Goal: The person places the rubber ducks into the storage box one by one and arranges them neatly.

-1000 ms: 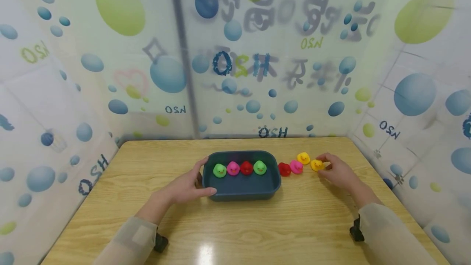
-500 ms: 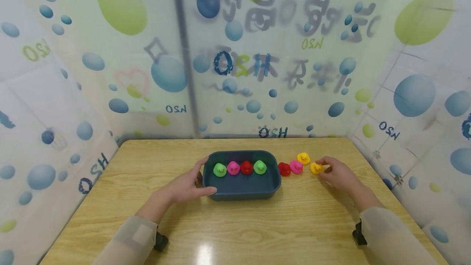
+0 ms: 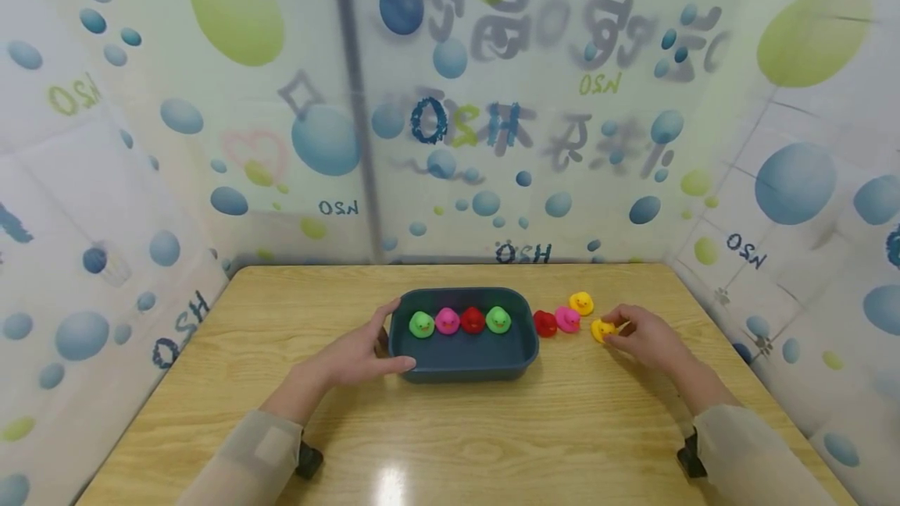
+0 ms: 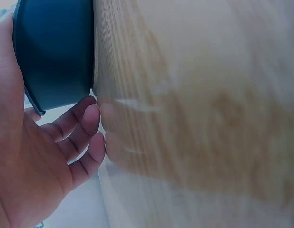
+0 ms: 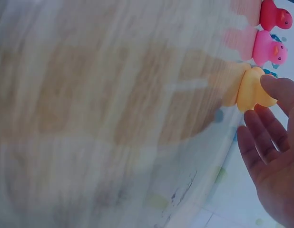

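Observation:
My left hand [image 3: 358,351] holds the left end of a dark blue tray [image 3: 464,374], with the thumb at the near corner of its rim. In the left wrist view the fingers [image 4: 93,114] curl beside the tray's outer wall [image 4: 56,61], their tips at the tabletop. Inside the tray stands a row of small rubber ducks, green [image 3: 422,325], pink [image 3: 447,321], red [image 3: 473,320] and green [image 3: 498,320]. To the right, my right hand [image 3: 650,338] pinches a yellow rubber duck [image 3: 601,330] between thumb and fingers, low at the table. In the right wrist view this duck [image 5: 251,90] shows beside the thumb.
Just right of the tray a red duck [image 3: 544,323] and a pink duck [image 3: 567,319] stand side by side. Another yellow duck [image 3: 581,303] sits behind them. The wooden table [image 3: 478,443] ends at printed curtains [image 3: 450,201] at the back and sides.
My right hand has drawn the pinched yellow duck slightly toward me and left, away from the other yellow duck. The left hand and tray stay in place.

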The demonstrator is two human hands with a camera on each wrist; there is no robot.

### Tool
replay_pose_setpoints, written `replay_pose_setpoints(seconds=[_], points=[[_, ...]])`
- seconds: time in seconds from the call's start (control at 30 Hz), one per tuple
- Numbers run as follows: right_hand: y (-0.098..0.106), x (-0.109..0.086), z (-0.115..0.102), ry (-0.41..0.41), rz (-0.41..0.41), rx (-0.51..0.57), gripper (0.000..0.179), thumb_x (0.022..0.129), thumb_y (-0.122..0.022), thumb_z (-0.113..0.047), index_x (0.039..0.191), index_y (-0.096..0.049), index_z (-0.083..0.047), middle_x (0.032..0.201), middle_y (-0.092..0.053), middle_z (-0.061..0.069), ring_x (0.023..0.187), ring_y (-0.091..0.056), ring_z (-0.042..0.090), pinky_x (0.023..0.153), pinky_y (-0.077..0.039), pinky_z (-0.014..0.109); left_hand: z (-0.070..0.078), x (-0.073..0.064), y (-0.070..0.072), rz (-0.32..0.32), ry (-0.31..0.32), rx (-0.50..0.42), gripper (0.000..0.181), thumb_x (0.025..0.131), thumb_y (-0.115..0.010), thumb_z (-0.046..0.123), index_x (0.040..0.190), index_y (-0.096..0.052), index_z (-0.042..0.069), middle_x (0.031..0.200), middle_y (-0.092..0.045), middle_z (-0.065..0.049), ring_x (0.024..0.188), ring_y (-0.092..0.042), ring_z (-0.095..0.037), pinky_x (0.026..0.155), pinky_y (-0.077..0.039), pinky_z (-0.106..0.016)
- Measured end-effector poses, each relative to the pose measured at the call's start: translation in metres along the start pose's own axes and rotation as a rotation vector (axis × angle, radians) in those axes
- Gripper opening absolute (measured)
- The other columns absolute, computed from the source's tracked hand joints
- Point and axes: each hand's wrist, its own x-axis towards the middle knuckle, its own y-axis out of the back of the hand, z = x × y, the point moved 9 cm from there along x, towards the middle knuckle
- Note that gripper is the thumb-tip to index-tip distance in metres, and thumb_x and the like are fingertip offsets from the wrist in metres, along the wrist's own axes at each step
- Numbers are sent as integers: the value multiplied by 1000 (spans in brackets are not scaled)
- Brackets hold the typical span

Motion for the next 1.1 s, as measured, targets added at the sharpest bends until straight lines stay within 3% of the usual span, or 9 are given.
replay_pose_setpoints(seconds=[0.3,0.67,1.1], points=[[-3,-9,-16,64,12,-19,30,99,-82,-21,126,-75,-9,123,-73,11,100,-64,24,80,-56,33,-1,1,0,3,-5,2,116,93,-79,67,177,-10,29,119,-68,-6,98,-63,-16,86,-54,-39],[-2,-23,-73,212,157,85,35,96,-86,-17,126,-70,-7,116,-72,7,91,-61,16,76,-53,24,0,-1,0,-3,7,-12,116,93,-80,67,177,-9,29,120,-67,-7,98,-64,-17,85,-54,-39],[-26,-26,-132,330,99,206,36,95,-87,-16,128,-72,-12,107,-72,0,86,-62,12,73,-55,25,0,0,1,0,10,1,117,92,-80,67,177,-10,30,121,-67,-7,98,-64,-17,86,-54,-39]])
